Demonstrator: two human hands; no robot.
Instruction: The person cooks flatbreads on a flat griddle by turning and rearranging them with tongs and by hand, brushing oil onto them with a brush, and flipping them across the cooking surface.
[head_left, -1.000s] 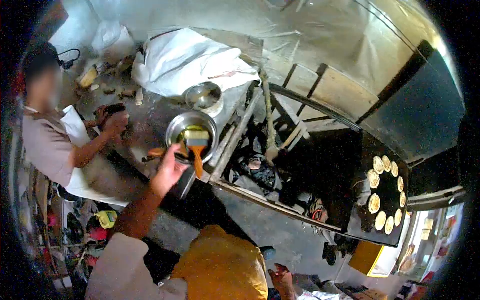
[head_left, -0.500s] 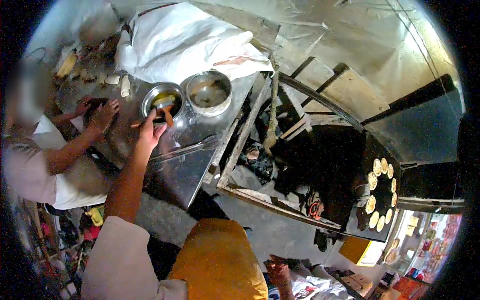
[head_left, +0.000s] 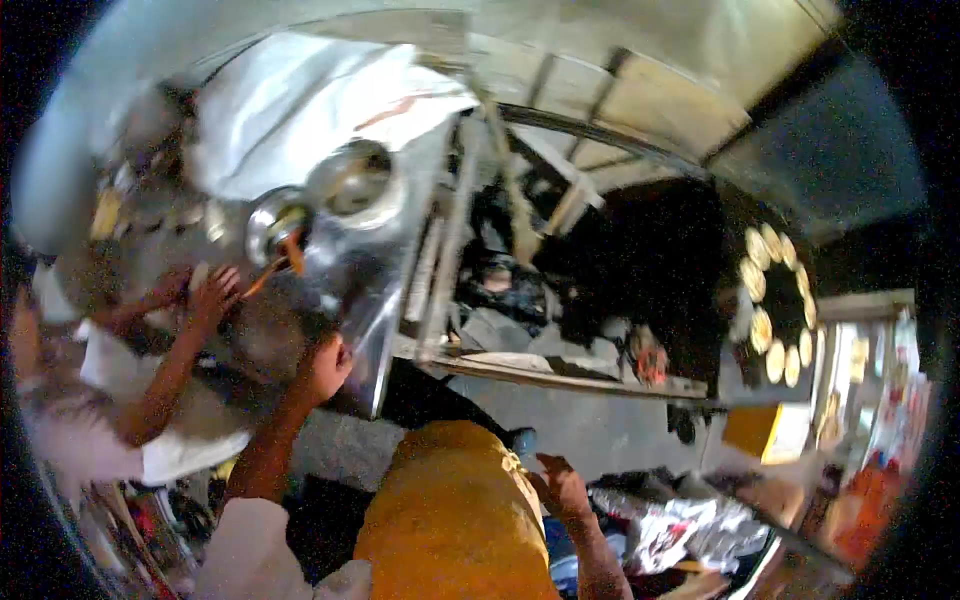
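My left hand [head_left: 328,368] is low over the near edge of the metal table [head_left: 345,290], its blurred fingers curled; what they hold, if anything, is hidden. Beyond it stands a steel bowl [head_left: 264,228] with orange-handled brushes [head_left: 293,253] leaning in it. A larger metal pot [head_left: 352,190] is right beside the bowl. My right hand [head_left: 562,488] hangs to the right of my yellow-covered lap, fingers loosely apart and holding nothing.
Another person's hands [head_left: 210,298] rest at the table's left side. White cloth [head_left: 300,105] covers the table's far part. Right of the table is a framed pit [head_left: 500,300]. Flat round breads [head_left: 762,330] form a ring on a dark surface.
The bowl with the brushes has gone down onto the table beside the pot. My left hand has let go of it and drawn back towards the near edge. The view has shifted.
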